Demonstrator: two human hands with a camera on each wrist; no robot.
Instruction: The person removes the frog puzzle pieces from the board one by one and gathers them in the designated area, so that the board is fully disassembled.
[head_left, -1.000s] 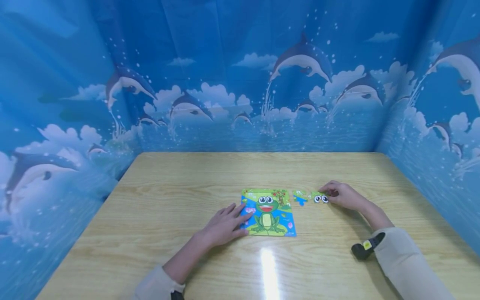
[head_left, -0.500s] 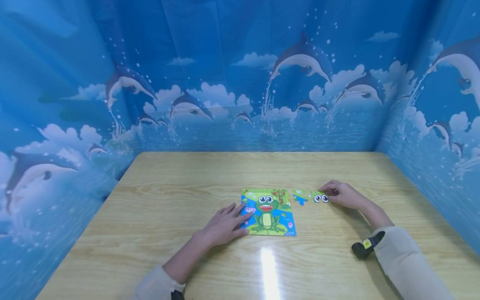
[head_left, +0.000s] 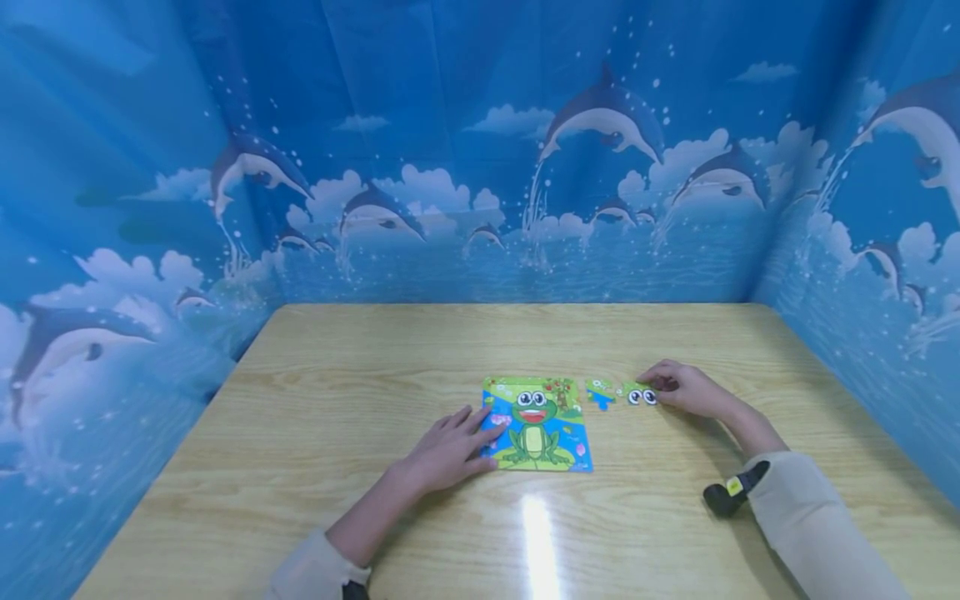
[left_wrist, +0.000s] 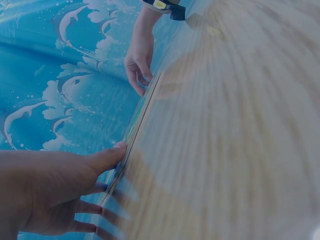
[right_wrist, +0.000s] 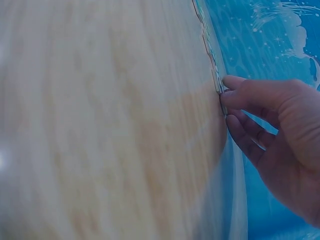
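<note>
The wood-grain table (head_left: 375, 350) bears a frog picture (head_left: 534, 437) and puzzle pieces (head_left: 600, 394).

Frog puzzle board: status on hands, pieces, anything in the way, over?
Left hand spread over left side of frog puzzle board. Right hand pinches eyes piece at its right end. In between: blue-tabbed jigsaw piece.

We see a frog-picture puzzle board (head_left: 534, 440), square and green-and-blue, lying flat; just right of it, a green-and-blue jigsaw piece (head_left: 601, 394), then a green jigsaw piece with two cartoon eyes (head_left: 637, 395).
</note>
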